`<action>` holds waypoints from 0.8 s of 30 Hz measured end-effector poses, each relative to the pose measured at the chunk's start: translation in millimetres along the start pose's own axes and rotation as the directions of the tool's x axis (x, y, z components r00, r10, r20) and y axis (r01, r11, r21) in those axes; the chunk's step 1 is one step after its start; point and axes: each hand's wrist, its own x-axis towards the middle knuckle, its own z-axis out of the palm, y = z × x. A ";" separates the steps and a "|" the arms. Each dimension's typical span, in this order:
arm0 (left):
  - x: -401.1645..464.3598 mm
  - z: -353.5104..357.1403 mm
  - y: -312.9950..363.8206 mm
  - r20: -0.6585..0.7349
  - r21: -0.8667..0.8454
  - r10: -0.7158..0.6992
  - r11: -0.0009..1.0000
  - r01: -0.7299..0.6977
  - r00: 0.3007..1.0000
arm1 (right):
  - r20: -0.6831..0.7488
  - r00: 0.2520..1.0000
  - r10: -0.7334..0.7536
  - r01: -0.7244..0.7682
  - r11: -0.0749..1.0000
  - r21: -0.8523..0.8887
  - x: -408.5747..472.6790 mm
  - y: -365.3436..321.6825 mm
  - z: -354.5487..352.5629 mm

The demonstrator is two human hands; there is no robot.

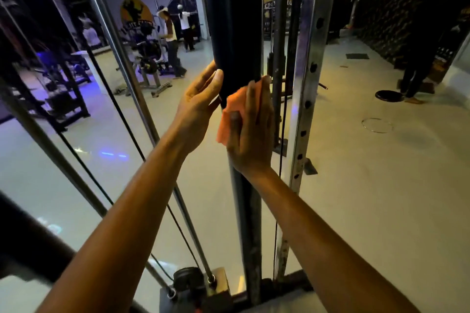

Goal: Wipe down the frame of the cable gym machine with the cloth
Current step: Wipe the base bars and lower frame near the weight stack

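Base of the frame: chrome guide rods end in sockets, edge cut off by view. Mid-height: right hand presses orange cloth flat against the black upright post, fingers straight. Left hand rests open-palmed on the post's left side. Cloth is crumpled and partly hidden. Background people are blurred.

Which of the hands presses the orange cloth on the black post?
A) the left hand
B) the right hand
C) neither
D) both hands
B: the right hand lies flat over the orange cloth on the black post; the left hand touches the post bare.
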 end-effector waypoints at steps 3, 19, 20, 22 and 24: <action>-1.7 2.1 -7.0 -0.037 0.016 0.001 1.000 -0.001 0.999 | -0.027 0.998 -0.060 0.059 0.998 -0.014 7.6 1.6 1.4; -32.0 14.4 -63.0 -0.161 0.019 -0.044 0.999 0.048 0.986 | 0.048 0.999 0.013 -0.010 0.998 -0.063 -68.8 41.1 15.2; -32.8 15.2 -65.7 -0.167 0.017 -0.040 0.999 0.043 0.985 | 0.037 0.999 -0.004 0.007 0.998 -0.066 -62.1 39.9 14.7; -35.9 17.6 -71.7 -0.190 0.001 -0.048 0.999 0.049 0.981 | 0.034 0.999 -0.004 0.007 0.996 -0.083 -65.9 39.1 16.3; -39.7 18.9 -78.1 -0.203 -0.026 -0.068 0.998 0.064 0.977 | 0.075 0.997 0.033 -0.023 0.992 -0.127 -91.5 44.6 19.3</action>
